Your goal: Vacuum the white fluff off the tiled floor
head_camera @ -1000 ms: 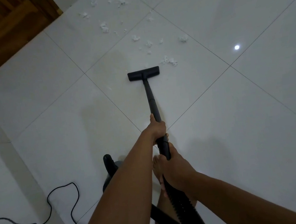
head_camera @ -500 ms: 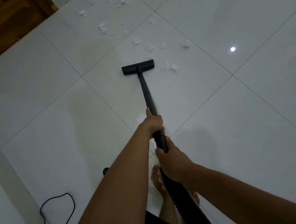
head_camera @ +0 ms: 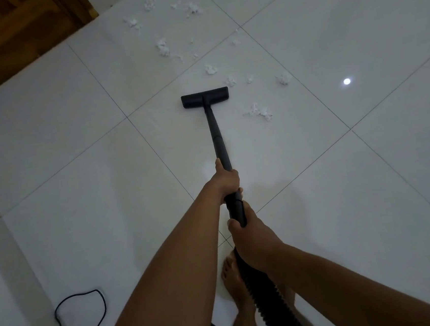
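A black vacuum wand (head_camera: 218, 141) runs from my hands out to its flat floor head (head_camera: 205, 97), which lies on the white tiled floor (head_camera: 344, 189). My left hand (head_camera: 226, 181) grips the wand higher up; my right hand (head_camera: 253, 238) grips it just below, where the ribbed hose (head_camera: 265, 301) begins. White fluff (head_camera: 259, 111) lies to the right of the head. More fluff (head_camera: 163, 47) is scattered beyond it toward the top of the view, with a tuft (head_camera: 210, 69) just past the head.
A wooden piece of furniture (head_camera: 9, 38) fills the top left corner. A black power cord (head_camera: 73, 310) loops on the floor at the lower left. My bare foot (head_camera: 233, 285) stands under the hose. A bright light reflection (head_camera: 346, 81) shows on a tile at right.
The floor head has slid forward and slightly left, toward the scattered fluff. My arms have stretched out with it, and the vacuum body has dropped out of view at the bottom.
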{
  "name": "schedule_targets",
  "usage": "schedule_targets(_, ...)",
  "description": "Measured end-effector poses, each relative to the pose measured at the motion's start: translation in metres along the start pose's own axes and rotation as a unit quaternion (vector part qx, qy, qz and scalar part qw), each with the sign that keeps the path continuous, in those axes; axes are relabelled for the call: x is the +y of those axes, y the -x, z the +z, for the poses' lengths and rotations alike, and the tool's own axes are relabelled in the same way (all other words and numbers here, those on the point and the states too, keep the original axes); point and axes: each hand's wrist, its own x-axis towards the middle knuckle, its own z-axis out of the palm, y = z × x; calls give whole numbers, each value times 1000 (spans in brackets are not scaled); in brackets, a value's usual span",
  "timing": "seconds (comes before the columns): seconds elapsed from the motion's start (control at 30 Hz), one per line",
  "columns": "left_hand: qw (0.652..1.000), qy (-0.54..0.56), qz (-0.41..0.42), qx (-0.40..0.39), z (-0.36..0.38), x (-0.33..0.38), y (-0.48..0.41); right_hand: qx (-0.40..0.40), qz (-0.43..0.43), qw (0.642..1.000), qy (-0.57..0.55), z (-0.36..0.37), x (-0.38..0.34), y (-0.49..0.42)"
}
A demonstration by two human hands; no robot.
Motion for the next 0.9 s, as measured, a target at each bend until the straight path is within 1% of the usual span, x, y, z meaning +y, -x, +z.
schedule_targets(0.5,999,30,-7,35,24,49,-11,-48,45,995,-69,-63,-21,-19)
schedule_targets(0.67,996,77,-26,34,37,64,-1,-85,68,990,-91,-92,-33,-4)
schedule_targets(0.9,995,90,-29,39,41,87,-3,-78,48,995,-26,-117,-48,-15)
